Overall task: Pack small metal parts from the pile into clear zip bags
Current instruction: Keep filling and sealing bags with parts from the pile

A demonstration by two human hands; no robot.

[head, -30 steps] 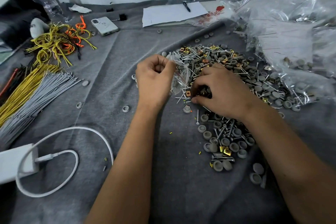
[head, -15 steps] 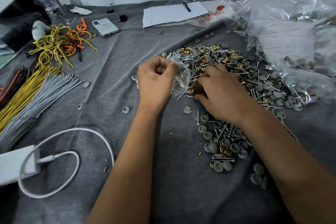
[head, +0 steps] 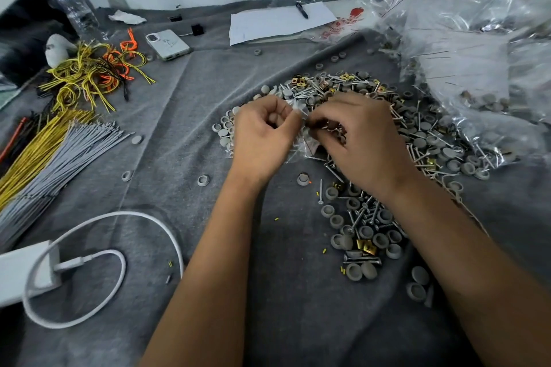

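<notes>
Nearest is a glossy white charger cable (head: pixel 98 253) looped on the fuzzy grey cloth (head: pixel 268 307). Further up, the left hand (head: pixel 262 135) is curled, pinching the crinkly clear zip bag (head: pixel 298 149); the right hand (head: pixel 362 140) pinches small screws at the bag's mouth. Both sit over the pile (head: pixel 387 134) of shiny screws, round grey caps and brass clips. Behind: more clear bags (head: pixel 477 48), flat white paper (head: pixel 280 21).
</notes>
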